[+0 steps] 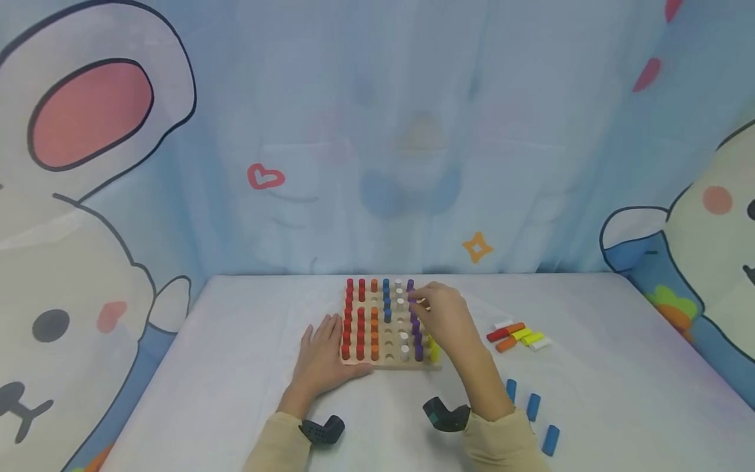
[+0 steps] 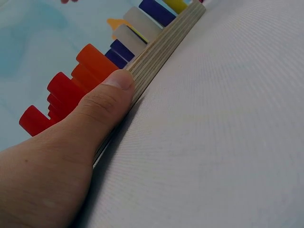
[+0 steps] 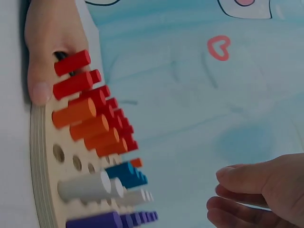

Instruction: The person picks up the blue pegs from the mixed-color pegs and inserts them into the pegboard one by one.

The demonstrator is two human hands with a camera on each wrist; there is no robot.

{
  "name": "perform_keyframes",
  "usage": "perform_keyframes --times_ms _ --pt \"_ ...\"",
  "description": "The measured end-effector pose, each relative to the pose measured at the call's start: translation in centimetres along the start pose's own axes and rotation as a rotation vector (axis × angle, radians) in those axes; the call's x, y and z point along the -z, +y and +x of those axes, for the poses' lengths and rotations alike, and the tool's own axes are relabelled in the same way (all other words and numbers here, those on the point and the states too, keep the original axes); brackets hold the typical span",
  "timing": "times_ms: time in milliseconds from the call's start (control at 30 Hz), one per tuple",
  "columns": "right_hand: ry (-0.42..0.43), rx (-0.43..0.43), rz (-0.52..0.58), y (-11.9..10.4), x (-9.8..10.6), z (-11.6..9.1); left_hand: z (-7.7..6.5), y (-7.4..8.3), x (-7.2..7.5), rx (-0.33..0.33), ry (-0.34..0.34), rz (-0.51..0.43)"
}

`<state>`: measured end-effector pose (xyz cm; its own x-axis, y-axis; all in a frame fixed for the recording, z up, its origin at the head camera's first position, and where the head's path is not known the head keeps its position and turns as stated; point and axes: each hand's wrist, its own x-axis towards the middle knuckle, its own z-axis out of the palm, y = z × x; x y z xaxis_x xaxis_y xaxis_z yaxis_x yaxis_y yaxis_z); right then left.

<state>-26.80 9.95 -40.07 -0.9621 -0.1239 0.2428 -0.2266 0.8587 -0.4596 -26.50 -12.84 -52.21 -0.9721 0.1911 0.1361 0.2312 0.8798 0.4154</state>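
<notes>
A wooden peg board (image 1: 386, 365) stands on the table with columns of red pegs (image 1: 361, 334), orange pegs (image 1: 374, 328), blue pegs (image 1: 387, 305), white pegs (image 1: 404, 353), purple pegs (image 1: 418, 353) and yellow pegs (image 1: 434, 351). Bare holes show in the orange, blue and white columns. My left hand (image 1: 324, 360) rests at the board's front left corner, its straight thumb (image 2: 107, 97) against the front edge. Over the white and purple columns hovers my right hand (image 1: 442, 314). In the right wrist view, its loosely bent fingers (image 3: 237, 213) stand apart from the thumb, with nothing seen between them.
Right of the board lies a small pile of loose red, orange, yellow and white pegs (image 1: 519, 333). Separate blue pegs (image 1: 533, 406) lie nearer the front, beside the right forearm. A printed curtain (image 1: 377, 131) hangs behind the white-covered table (image 1: 224, 367).
</notes>
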Motion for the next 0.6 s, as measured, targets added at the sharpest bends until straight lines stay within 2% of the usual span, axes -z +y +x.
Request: perform_keyframes --times_ms 200,400,600 --pt "-0.023 -0.030 -0.054 1.8 1.4 -1.5 -0.1 -0.2 0.0 0.019 0.010 0.017" --pt "-0.056 -0.086 -0.126 4.2 2.6 -3.4 -0.3 0.1 0.1 0.008 -0.006 0.004" --pt "-0.069 -0.089 -0.162 6.5 3.7 -4.9 -0.4 0.7 0.4 0.012 -0.013 -0.016"
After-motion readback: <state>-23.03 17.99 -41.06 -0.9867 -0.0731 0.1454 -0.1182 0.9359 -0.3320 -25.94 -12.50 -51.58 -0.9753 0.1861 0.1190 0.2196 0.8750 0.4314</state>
